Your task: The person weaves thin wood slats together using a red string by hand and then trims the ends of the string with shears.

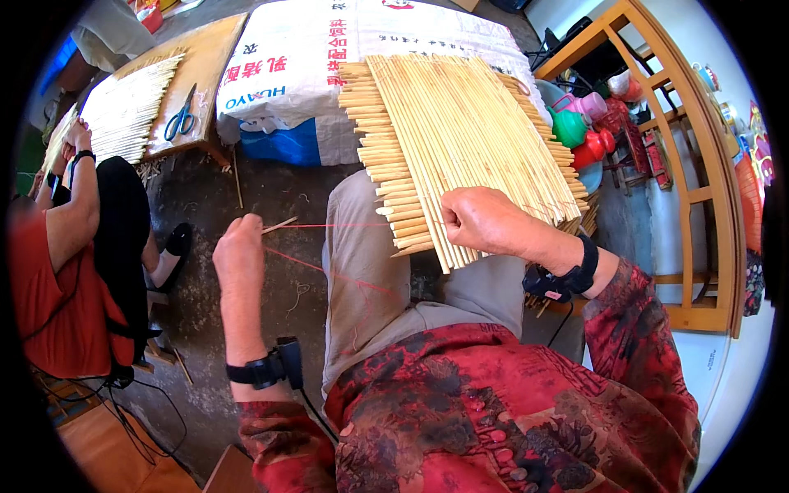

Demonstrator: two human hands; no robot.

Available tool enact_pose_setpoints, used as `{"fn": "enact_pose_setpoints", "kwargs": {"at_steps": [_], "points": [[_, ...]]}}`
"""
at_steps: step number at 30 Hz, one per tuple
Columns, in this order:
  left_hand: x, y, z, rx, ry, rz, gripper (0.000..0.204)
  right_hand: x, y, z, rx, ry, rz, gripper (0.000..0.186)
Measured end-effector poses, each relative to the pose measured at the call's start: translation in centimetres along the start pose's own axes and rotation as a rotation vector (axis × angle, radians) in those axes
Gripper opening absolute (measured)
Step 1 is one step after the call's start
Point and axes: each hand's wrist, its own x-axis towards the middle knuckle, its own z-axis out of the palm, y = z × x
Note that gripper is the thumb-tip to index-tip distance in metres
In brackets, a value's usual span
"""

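Observation:
My left hand (239, 249) is closed, held out to the left of my knee. A red string (329, 225) runs taut from it, and a short thin stick (279, 224) pokes out beside its fingers. A slack second strand drops over my trouser leg. The string reaches the left edge of a mat of pale reed stalks (460, 131), laid side by side across my lap and the covered surface ahead. My right hand (483, 220) rests as a fist on the mat's near end, where the string leads; what its curled fingers hold is hidden.
More stalks (382, 177) lie beneath the mat. A white printed sack (296, 49) covers the surface ahead. At left, a co-worker (70, 271) sits by a wooden table (205, 74) with another mat (136, 99) and scissors (180, 119). A wooden frame (694, 181) stands at right.

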Motion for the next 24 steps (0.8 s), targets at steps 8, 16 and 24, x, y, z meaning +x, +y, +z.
{"fn": "enact_pose_setpoints", "kwargs": {"at_steps": [8, 16, 24], "points": [[-1.0, -12.8, -4.0, 0.400, 0.107, -0.312, 0.011, 0.1, 1.3, 0.0, 0.256, -0.017, -0.051, 0.005], [-3.8, -10.2, -4.3, 0.200, -0.469, -0.137, 0.063, -0.3, 0.1, -0.6, 0.110, -0.032, -0.018, 0.009], [-4.4, 6.6, -5.0, -0.219, -0.156, 0.083, 0.027, 0.8, 0.3, -0.3, -0.001, -0.053, -0.021, 0.010]]}}
